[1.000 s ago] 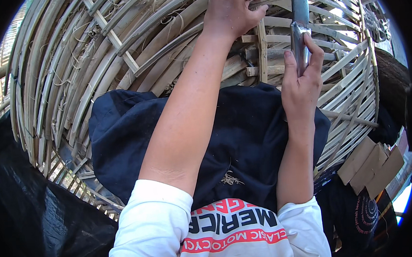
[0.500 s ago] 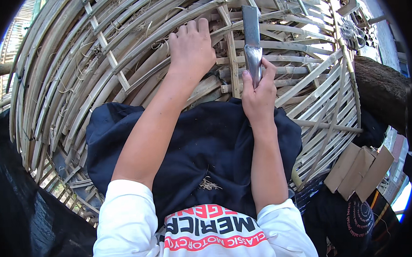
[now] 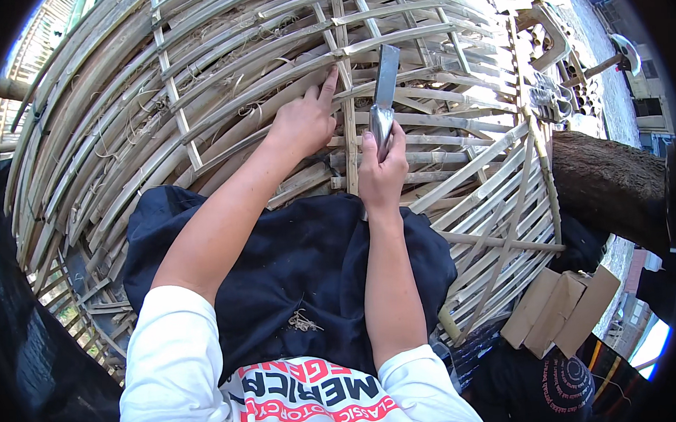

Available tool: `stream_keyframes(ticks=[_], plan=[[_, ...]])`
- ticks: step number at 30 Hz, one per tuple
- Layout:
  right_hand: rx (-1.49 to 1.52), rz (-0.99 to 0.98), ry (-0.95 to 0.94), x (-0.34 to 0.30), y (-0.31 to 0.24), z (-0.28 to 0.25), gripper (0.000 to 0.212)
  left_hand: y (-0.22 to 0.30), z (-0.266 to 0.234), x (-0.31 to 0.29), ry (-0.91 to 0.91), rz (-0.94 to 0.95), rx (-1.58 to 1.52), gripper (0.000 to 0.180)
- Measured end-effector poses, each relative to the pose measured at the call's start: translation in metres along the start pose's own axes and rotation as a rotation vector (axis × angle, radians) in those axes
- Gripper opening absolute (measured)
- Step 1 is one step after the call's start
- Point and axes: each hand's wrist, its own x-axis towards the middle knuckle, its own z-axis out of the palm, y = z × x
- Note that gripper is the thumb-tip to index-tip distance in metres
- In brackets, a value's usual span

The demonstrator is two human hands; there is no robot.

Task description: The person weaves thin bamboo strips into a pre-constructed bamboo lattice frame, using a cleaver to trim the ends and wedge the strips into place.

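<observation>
Before me spreads a large curved framework of split-bamboo strips (image 3: pixel 243 106), with narrow cross slats laid over the long ones. My left hand (image 3: pixel 306 126) is at its middle, one finger stretched up toward an upright bamboo slat (image 3: pixel 350 146) and the others partly bent. It appears to hold nothing; whether the fingertip touches the bamboo I cannot tell. Just right of that slat, my right hand (image 3: pixel 383 164) grips the socket of a broad steel chisel (image 3: pixel 387 73), thumb along the metal. The flat blade points away from me, tilted slightly right, above the strips.
Black cloth (image 3: pixel 295 266) covers my lap, with a small clump of shavings (image 3: pixel 303 321) on it. A thick log (image 3: pixel 608 184) lies at the right, above an opened cardboard box (image 3: pixel 559 311). A hammer-like tool (image 3: pixel 622 59) is at the far right.
The whole view has shifted, so the framework sits lower and further left. My left hand's finger has straightened and come closer to the upright slat. My right hand still holds the chisel.
</observation>
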Motion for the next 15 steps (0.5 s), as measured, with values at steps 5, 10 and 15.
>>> stream_keyframes(ticks=[5,10,15], plan=[[0.038,0.051,-0.043,-0.002,-0.006,-0.007,0.054,0.004,-0.003,0.002,-0.084,-0.026,0.093,0.092],[0.043,0.067,-0.084,-0.002,-0.004,-0.006,0.051,-0.002,-0.001,0.007,-0.142,-0.057,0.059,0.090],[-0.057,-0.076,-0.057,-0.004,0.007,-0.005,0.046,0.001,-0.008,0.008,-0.168,-0.052,0.067,0.089]])
